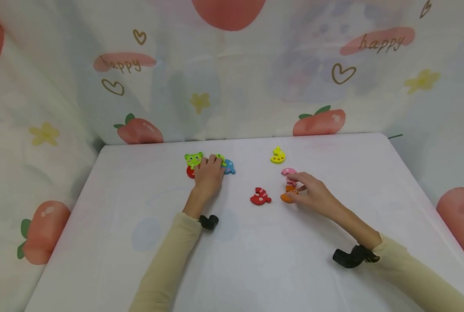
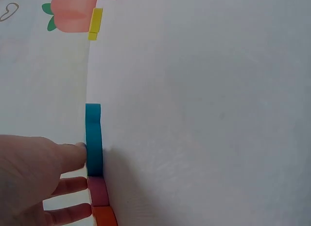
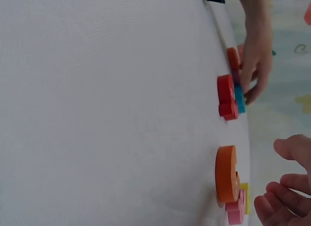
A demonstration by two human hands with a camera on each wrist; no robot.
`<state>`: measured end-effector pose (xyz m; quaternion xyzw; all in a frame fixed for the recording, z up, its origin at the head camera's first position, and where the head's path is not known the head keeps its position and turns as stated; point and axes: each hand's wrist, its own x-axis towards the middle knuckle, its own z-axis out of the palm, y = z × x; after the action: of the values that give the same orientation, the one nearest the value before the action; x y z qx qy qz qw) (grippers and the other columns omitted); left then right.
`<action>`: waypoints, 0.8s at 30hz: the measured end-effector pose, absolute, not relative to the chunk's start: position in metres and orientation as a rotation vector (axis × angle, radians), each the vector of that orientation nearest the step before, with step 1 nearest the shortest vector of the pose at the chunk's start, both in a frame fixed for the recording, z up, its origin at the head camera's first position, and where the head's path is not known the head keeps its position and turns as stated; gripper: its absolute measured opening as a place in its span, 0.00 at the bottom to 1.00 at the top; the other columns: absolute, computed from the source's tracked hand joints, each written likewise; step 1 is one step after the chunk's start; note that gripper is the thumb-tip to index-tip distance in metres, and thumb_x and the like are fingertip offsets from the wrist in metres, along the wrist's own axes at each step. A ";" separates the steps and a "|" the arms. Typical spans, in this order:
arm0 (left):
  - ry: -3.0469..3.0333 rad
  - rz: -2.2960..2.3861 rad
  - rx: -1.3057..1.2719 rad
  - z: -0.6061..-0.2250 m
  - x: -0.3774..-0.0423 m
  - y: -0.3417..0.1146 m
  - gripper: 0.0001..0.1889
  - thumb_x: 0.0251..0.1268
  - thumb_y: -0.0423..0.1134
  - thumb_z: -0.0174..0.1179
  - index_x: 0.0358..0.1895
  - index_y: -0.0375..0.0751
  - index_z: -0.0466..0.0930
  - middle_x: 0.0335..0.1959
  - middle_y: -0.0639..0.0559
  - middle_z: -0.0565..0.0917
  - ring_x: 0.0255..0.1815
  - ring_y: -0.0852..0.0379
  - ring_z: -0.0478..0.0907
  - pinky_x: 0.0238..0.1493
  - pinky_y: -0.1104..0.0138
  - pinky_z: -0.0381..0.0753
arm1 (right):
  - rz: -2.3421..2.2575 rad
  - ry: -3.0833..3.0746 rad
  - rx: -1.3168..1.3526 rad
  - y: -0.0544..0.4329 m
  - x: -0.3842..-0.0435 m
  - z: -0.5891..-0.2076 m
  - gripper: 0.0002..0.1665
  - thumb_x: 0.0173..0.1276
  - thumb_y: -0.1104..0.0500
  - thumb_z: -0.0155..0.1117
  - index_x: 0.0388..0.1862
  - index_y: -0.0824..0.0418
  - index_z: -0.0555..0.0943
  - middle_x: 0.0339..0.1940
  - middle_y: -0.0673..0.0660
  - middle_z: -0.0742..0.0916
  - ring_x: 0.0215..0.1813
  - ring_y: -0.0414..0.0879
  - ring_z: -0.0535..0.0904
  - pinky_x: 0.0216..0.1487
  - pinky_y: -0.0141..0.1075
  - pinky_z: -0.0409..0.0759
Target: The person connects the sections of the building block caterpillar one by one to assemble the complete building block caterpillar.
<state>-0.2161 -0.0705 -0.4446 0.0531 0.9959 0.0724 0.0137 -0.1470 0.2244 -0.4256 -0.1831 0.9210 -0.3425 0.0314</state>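
Observation:
My left hand (image 1: 209,174) rests with its fingertips on a cluster of flat puzzle pieces. A green animal-face piece (image 1: 193,160), a red piece (image 1: 191,173) and a blue piece (image 1: 229,167) show around it; the hand covers the middle. From the left wrist, the blue piece (image 2: 94,138) stands beside a purplish piece (image 2: 99,192) under the fingers. My right hand (image 1: 314,195), thumb and fingers apart, hovers at an orange piece (image 1: 287,199) and a pink piece (image 1: 288,171). In the right wrist view a gap shows between the fingers and the orange piece (image 3: 225,173).
Between the hands lies a red piece (image 1: 260,197) with a number on it. Farther back is a yellow piece (image 1: 278,156). All lie on a white-covered table (image 1: 255,260), with a printed curtain (image 1: 247,86) behind its far edge.

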 end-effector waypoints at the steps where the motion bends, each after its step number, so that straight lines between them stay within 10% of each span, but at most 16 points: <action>1: 3.102 0.234 0.167 -0.445 -0.215 -0.071 0.23 0.73 0.48 0.52 0.68 0.48 0.68 0.65 0.48 0.70 0.65 0.46 0.65 0.62 0.47 0.73 | -1.065 2.841 -0.541 0.228 -0.147 -0.425 0.30 0.62 0.63 0.68 0.63 0.70 0.72 0.56 0.66 0.81 0.54 0.59 0.78 0.50 0.51 0.83; 24: 3.103 0.384 0.163 -0.449 -0.212 -0.066 0.23 0.75 0.43 0.50 0.70 0.45 0.67 0.71 0.48 0.67 0.69 0.44 0.63 0.63 0.42 0.67 | -1.075 2.908 -0.433 0.259 -0.157 -0.436 0.28 0.65 0.66 0.64 0.63 0.72 0.71 0.58 0.70 0.79 0.58 0.61 0.76 0.52 0.54 0.80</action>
<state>-0.2119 -0.0661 -0.4492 0.0521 0.9911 0.1226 0.0053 -0.1570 0.2590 -0.4360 -0.1383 0.9289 -0.3435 0.0056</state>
